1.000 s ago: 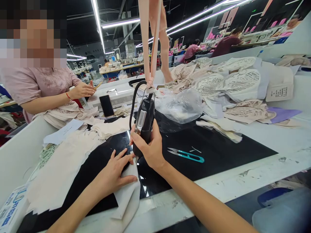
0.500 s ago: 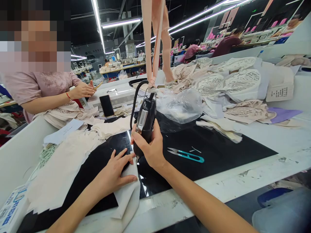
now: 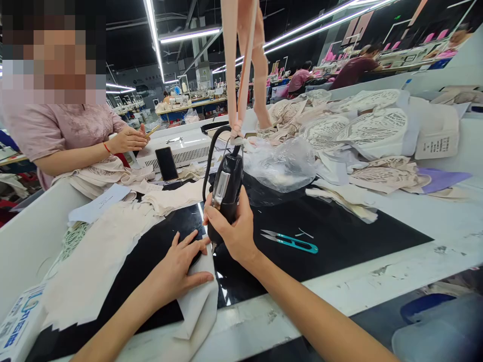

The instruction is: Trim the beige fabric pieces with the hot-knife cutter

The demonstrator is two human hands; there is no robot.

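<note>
The right grip is wrapped around the black tool, whose lower end is at the pale cloth's edge; the left grip lies spread on that cloth. Since a second ago, tool and strap have shifted slightly rightward.

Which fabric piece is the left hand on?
The folded off-white piece crossing the black sheet's front edge, under the left hand; the larger jagged-edged panel lies farther left, untouched.
</note>
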